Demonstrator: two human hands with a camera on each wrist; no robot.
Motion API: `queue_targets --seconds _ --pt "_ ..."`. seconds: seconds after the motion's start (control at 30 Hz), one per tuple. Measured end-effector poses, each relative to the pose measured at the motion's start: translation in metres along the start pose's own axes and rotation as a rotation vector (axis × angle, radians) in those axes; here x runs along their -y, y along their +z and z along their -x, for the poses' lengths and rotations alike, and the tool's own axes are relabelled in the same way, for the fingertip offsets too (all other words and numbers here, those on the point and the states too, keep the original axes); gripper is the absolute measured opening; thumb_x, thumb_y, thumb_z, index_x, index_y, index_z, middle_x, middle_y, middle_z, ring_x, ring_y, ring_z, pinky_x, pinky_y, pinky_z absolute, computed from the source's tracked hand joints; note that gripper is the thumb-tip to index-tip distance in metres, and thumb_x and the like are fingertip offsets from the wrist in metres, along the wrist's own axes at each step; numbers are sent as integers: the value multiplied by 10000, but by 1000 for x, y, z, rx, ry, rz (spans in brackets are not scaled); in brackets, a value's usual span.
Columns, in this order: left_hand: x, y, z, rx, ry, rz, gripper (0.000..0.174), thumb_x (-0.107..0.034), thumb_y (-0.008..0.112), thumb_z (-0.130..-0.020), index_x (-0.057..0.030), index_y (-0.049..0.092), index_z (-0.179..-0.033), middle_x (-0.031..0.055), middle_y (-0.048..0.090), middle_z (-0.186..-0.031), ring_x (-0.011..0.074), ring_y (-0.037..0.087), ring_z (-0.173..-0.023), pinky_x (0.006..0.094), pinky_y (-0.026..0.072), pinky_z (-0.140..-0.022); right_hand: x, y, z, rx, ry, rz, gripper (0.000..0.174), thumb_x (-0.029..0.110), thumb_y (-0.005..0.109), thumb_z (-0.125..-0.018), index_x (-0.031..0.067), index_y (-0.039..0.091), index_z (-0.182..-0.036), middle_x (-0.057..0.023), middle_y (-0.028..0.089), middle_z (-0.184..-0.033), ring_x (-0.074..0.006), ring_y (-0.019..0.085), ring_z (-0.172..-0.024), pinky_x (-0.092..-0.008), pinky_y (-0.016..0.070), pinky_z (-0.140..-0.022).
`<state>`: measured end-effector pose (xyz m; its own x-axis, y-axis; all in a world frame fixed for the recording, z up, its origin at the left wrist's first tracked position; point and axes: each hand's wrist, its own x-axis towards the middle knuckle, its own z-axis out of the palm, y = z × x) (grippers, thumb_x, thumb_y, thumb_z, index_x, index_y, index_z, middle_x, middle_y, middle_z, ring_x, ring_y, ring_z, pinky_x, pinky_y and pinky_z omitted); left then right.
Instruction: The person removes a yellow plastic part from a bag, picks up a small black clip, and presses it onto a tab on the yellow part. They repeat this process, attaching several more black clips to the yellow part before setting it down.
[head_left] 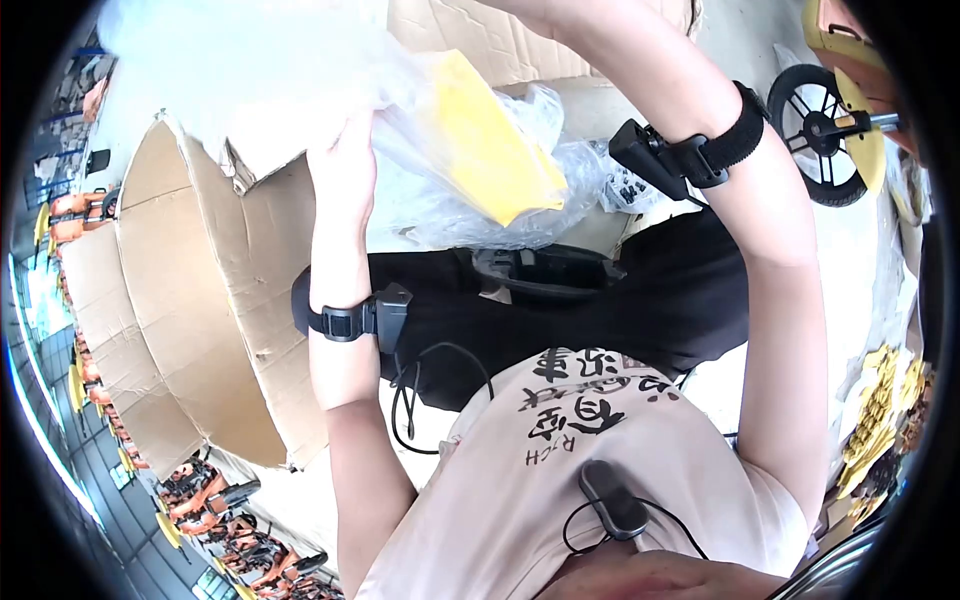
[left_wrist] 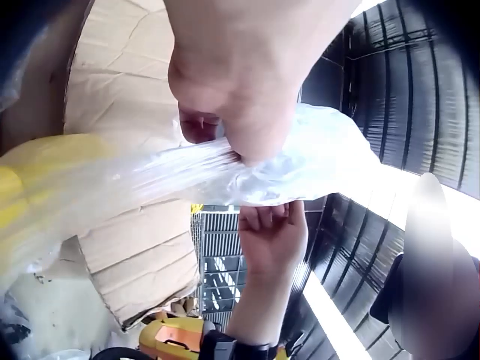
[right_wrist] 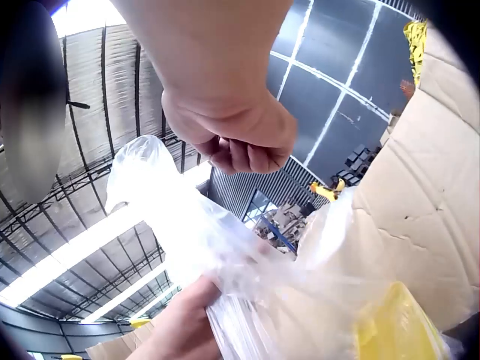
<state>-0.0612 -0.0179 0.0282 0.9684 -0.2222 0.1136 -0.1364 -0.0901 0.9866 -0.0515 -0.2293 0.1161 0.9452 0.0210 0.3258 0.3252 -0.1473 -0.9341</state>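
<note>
A long clear plastic bag (head_left: pixel 400 165) stretches across the front of the person, with a flat yellow piece (head_left: pixel 485 135) showing through it. My left hand (left_wrist: pixel 232 97) grips the bag where the film bunches into tight folds. In the head view the left hand (head_left: pixel 345 150) is partly lost in glare. Past that grip, the loose end of the bag (left_wrist: pixel 322 161) billows out. My right hand (right_wrist: pixel 240 139) is raised near this loose end, its fingers curled in, with no film visible between them. Only the right wrist and forearm show in the head view.
An opened cardboard box (head_left: pixel 200 300) stands at the left, and more cardboard (head_left: pixel 500 45) lies behind the bag. A black spoked wheel (head_left: pixel 820 135) is at the right. Crumpled plastic film (head_left: pixel 570 200) and a black tray-like part (head_left: pixel 550 270) lie near the legs.
</note>
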Motion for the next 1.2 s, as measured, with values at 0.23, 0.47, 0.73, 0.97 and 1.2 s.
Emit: queue_targets --seconds 0.23,0.47,0.73,0.97,1.2 --pt "15 5 -21 188 -262 308 244 -167 548 -949 27 615 -1082 85 631 -1040 212 566 -1025 332 445 -913 -85 -19 30 -34 -5 58 383 309 554 -990 66 572 -694 50 493 -634 -63 431 -600 -251 357 -538" --pt "-25 -19 -20 504 -238 1194 159 -184 348 -1023 -121 416 -894 -6 348 -645 187 364 -780 341 347 -803 -137 3 101 -36 413 43 404 385 541 -1015 27 624 -848 34 438 -671 -92 401 -655 -278 369 -628" --pt "-17 -20 -24 542 -251 1267 213 -216 280 -1061 -125 408 -918 -20 338 -625 158 338 -748 322 310 -731 -152 24 108 86 215 -329 405 398 529 -1021 55 703 -1150 17 597 -853 -78 513 -815 -263 437 -770" --pt "-10 -9 -13 296 -189 895 190 -201 311 -1039 -113 428 -918 -16 354 -636 174 352 -744 327 340 -803 -122 49 110 41 286 -671 343 306 626 -973 26 695 -1158 -27 687 -1054 -86 590 -975 -251 454 -924" --pt "-8 -6 -14 420 -267 1253 214 -221 355 -1024 -86 491 -930 2 371 -642 189 391 -763 426 343 -923 -121 57 105 89 326 -63 402 391 599 -970 12 634 -843 -36 586 -786 -113 523 -754 -318 435 -686"
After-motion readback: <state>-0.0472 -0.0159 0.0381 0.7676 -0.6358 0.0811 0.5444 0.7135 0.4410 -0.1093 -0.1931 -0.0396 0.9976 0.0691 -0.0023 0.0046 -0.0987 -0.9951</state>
